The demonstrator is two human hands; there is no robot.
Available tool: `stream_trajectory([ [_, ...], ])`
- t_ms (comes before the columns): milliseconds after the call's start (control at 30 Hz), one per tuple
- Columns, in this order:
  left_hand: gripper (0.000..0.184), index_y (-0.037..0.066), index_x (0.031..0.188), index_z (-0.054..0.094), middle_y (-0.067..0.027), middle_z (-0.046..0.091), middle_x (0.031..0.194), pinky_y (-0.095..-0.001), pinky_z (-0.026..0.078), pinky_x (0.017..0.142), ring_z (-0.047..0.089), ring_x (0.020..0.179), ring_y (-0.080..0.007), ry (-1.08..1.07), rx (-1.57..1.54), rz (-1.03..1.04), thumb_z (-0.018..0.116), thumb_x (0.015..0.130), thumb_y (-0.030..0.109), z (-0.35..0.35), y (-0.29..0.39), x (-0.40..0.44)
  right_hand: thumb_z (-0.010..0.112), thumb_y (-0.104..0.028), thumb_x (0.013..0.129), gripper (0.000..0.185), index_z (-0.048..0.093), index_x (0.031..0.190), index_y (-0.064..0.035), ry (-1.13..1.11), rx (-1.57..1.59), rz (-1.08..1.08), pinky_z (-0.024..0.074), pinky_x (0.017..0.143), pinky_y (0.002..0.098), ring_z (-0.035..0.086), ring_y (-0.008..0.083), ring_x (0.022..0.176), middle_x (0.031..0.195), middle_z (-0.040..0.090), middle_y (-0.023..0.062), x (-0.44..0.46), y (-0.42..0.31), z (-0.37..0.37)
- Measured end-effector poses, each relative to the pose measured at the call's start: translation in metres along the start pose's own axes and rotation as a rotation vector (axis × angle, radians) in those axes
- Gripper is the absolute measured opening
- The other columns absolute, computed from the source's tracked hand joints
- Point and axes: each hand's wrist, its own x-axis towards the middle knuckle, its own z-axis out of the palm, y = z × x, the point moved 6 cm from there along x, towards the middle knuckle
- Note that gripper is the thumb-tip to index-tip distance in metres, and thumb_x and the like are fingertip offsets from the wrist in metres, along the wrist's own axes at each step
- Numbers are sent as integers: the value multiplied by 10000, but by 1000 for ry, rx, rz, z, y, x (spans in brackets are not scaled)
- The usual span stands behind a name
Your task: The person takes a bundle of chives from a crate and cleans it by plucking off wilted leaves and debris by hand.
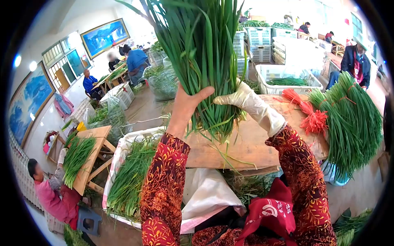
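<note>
a thick bunch of green stalks (201, 53) is being held upright in midair, base ends down, over the far l part of the wood surface (262, 127); its tips are running out of view at top. status: this bunch is looking gathered but unbound, as no red tie is showing on it, so i'm judging it approx. partway.

bare l hand (186, 102) is clasping the l side near the base, thumb lying across the front. gloved r hand (244, 98) is clasping the r side, thumb also in front. both sets of fingers are curving round the bunch, held well apart by its thickness; most are hiding behind it, so can't tell the exact grip there.

at the r end of the surface, banded bundles (353, 123) are piling up & draping over the edge, prob. the done ones; spare red ties (315, 121) are lying just beside them. to the l, a lined basket (111, 176) is holding lots of loose stalks (133, 176), so plenty's apparently left. overall count: can't tell. farther l, a person in pink (53, 199) is sitting by another wood board (99, 137) w/ more greens on it.
</note>
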Motion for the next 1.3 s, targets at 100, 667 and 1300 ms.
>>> stream_trajectory([
  [100, 709, 4, 1252, 402, -79, 522, 1174, -304, 389, 930, 500, 1062, -168, -91, -28, -9, 781, 697, 229, 7, -34, -5, 842, -180, 619, 814, 411, 1294, -36, -32, 9, -4, 442, 876, 297, 533, 159, 1027, 1132, 583, 82, -5, 31, -6],
  [667, 524, 15, 1108, 570, -73, 633, 1010, -300, 449, 840, 582, 911, -152, -176, 91, -19, 779, 689, 251, 12, -35, 2, 800, -190, 682, 649, 494, 1237, -46, -99, 105, 91, 477, 813, 290, 569, 136, 945, 1088, 606, 58, -16, 48, 11],
  [1300, 456, -25, 1156, 526, -78, 603, 1085, -300, 441, 875, 569, 967, -149, -14, -62, -102, 709, 765, 123, 5, -29, 17, 736, -166, 749, 559, 482, 1229, -38, -69, 302, 96, 477, 814, 279, 563, 129, 946, 1067, 595, 54, 0, 26, 17],
])
